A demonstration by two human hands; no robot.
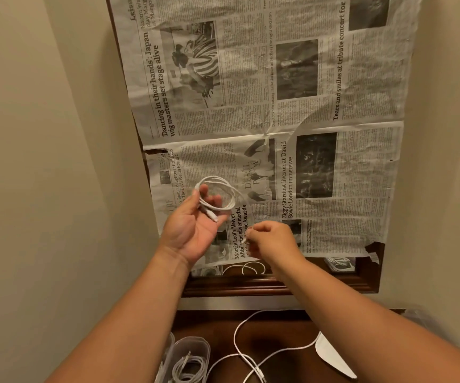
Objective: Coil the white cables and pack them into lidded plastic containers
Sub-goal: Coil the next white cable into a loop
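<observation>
The thin white cable (217, 194) sits in a loose coil around the curled fingers of the left hand (192, 230), and the right hand (273, 241) pinches its free end. Coiling seems nearly done. Next, the end wants tucking in before the coil drops into the clear plastic container (192, 340) below.

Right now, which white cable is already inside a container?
The coil in the clear tub at bottom left; the looped cable hangs in the left hand, the loose cable lies on the table.
</observation>
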